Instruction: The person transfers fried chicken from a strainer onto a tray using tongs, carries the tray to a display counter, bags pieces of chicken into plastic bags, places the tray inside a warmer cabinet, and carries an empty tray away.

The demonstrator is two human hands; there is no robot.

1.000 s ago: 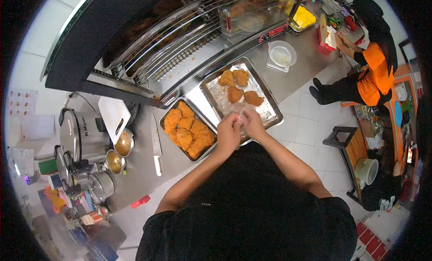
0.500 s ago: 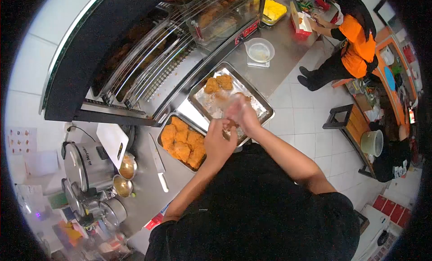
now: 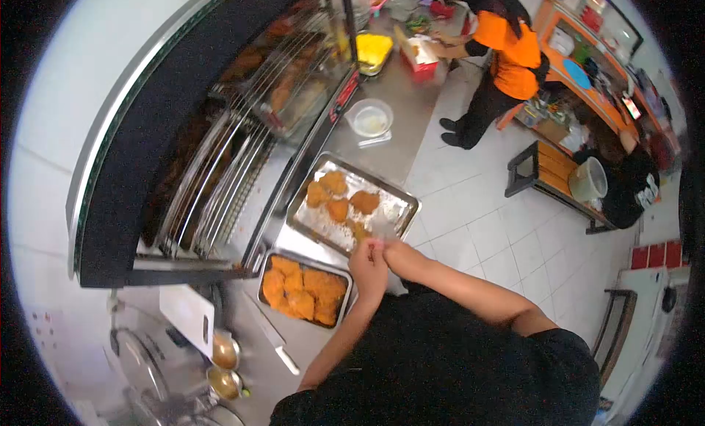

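My left hand (image 3: 369, 268) and my right hand (image 3: 402, 258) meet at the near edge of a metal tray (image 3: 308, 222). The left fingers are closed around something small and brownish that I cannot make out. A clear film, like a plastic glove (image 3: 382, 226), blurs the right fingers, so their grip is unclear. Several fried chicken pieces (image 3: 365, 201) lie apart on the tray. One golden piece (image 3: 358, 230) is just beyond my fingertips; whether I touch it is unclear. A second tray (image 3: 343, 317), to the left, is filled with orange-brown fried pieces (image 3: 294, 283).
A knife (image 3: 275, 339) lies left of the full tray, near a white cutting board (image 3: 187, 317) and metal bowls (image 3: 224, 382). Behind the trays stands a glass-fronted warming cabinet (image 3: 242, 154). A plastic bowl (image 3: 369, 118) sits farther along the counter. A person in orange (image 3: 514, 70) stands beyond.
My view has turned, and both hands have drawn back from over the tray to its near edge. More of the tray's chicken pieces now show.
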